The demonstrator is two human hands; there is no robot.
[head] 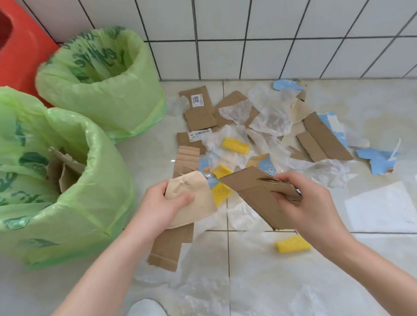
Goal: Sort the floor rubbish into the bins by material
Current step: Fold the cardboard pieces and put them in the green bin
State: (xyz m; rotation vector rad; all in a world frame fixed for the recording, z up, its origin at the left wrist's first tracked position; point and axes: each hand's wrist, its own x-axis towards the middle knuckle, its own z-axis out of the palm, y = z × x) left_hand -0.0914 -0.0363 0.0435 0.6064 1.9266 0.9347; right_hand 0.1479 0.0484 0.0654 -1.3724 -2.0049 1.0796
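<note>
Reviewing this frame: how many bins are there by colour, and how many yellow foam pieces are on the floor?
Green-lined bins: 2, near and far
Red bins: 1
Yellow foam pieces: 4
Total: 7

The red bin (11, 47) is cut off at the left edge; the shoe (147, 313) is cropped below; label (197, 100) print is unreadable.
</note>
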